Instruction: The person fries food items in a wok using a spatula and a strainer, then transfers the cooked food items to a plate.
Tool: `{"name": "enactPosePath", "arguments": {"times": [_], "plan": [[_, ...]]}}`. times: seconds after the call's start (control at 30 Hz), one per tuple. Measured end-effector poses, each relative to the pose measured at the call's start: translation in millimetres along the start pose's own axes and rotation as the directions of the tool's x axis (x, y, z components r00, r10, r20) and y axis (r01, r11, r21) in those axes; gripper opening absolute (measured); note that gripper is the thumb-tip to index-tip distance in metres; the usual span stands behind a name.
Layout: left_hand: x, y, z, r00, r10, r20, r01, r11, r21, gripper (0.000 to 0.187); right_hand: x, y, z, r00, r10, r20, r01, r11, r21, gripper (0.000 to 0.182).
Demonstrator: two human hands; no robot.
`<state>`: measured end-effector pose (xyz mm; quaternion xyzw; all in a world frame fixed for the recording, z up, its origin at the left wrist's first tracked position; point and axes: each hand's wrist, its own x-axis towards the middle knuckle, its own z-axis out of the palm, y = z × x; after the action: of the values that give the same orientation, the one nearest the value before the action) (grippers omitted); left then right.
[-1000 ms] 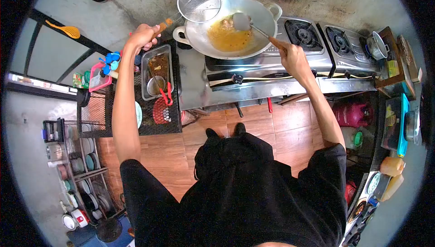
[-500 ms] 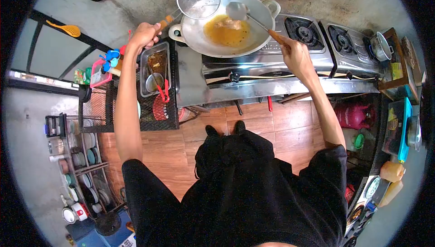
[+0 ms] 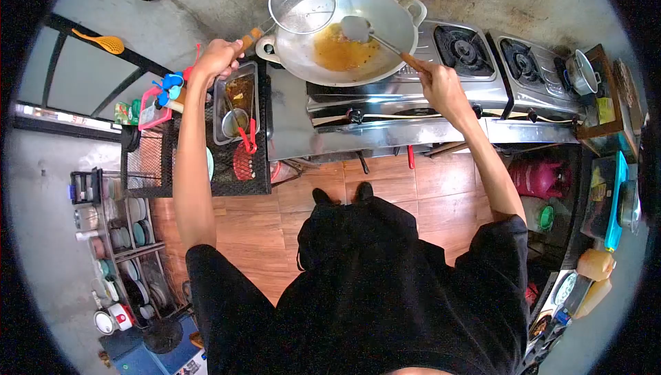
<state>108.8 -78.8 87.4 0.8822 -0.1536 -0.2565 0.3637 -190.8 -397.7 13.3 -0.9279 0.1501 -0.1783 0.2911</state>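
My left hand (image 3: 219, 60) is closed round the wooden handle of a round wire-mesh strainer (image 3: 301, 2), raised over the left rim of a large wok (image 3: 394, 20). My right hand (image 3: 444, 91) grips the wooden handle of a metal wok spatula (image 3: 355, 28), whose rounded head is over the yellow-brown oil (image 3: 337, 57) in the wok. Dark specks float in this oil. Only a little of the food beside the spatula head shows; the head hides the rest. The wok, with two loop handles, sits on the left part of the gas stove.
Left of the stove, a metal tray (image 3: 222, 130) holds a ladle and red-handled tongs (image 3: 249, 139) on a black mesh rack. Bare burners (image 3: 465, 48) lie to the right, then a small pot (image 3: 585, 72). A dish rack (image 3: 134, 251) stands at lower left.
The spatula head has moved slightly down and left in the wok, and the pale food piece seen earlier is now mostly hidden. The strainer has shifted down a little.
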Motion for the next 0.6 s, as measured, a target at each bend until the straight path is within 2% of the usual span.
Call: {"name": "enactPosePath", "arguments": {"times": [0.1, 0.2, 0.23, 0.3, 0.33, 0.43, 0.57, 0.6], "plan": [[0, -3, 2, 1.0, 0.017, -0.027, -0.016, 0.999, 0.048, 0.039, 1, 4, -9, 0.998, -0.028, -0.05, 0.025, 0.998, -0.06, 0.036], [6, -7, 4, 0.999, 0.029, -0.038, -0.026, 0.997, 0.067, 0.039, 6, 13, -15, 0.994, 0.094, -0.048, -0.098, 0.991, -0.09, 0.031], [9, -8, 5, 0.999, 0.033, -0.042, -0.03, 0.997, 0.064, 0.039, 7, 20, -15, 0.994, 0.095, -0.048, -0.099, 0.991, -0.089, 0.031], [16, -10, 9, 0.998, 0.043, -0.051, -0.039, 0.996, 0.081, 0.039, 8, 33, -12, 0.993, -0.028, -0.118, 0.018, 0.996, -0.083, 0.027], [19, -11, 11, 0.997, 0.055, -0.06, -0.049, 0.994, 0.097, 0.04, 11, 38, -11, 0.994, 0.045, -0.094, -0.057, 0.991, -0.118, 0.027], [21, -9, 19, 0.99, 0.094, -0.105, -0.074, 0.981, 0.179, 0.04, 10, 35, -14, 0.993, 0.041, -0.109, -0.05, 0.996, -0.077, 0.027], [26, -9, 29, 0.992, 0.106, -0.074, -0.088, 0.974, 0.21, 0.041, 10, 37, -16, 0.993, 0.054, -0.105, -0.061, 0.996, -0.065, 0.027], [28, -9, 32, 0.992, 0.108, -0.07, -0.082, 0.951, 0.299, 0.041, 10, 38, -16, 0.994, 0.039, -0.107, -0.046, 0.997, -0.064, 0.027]]}}
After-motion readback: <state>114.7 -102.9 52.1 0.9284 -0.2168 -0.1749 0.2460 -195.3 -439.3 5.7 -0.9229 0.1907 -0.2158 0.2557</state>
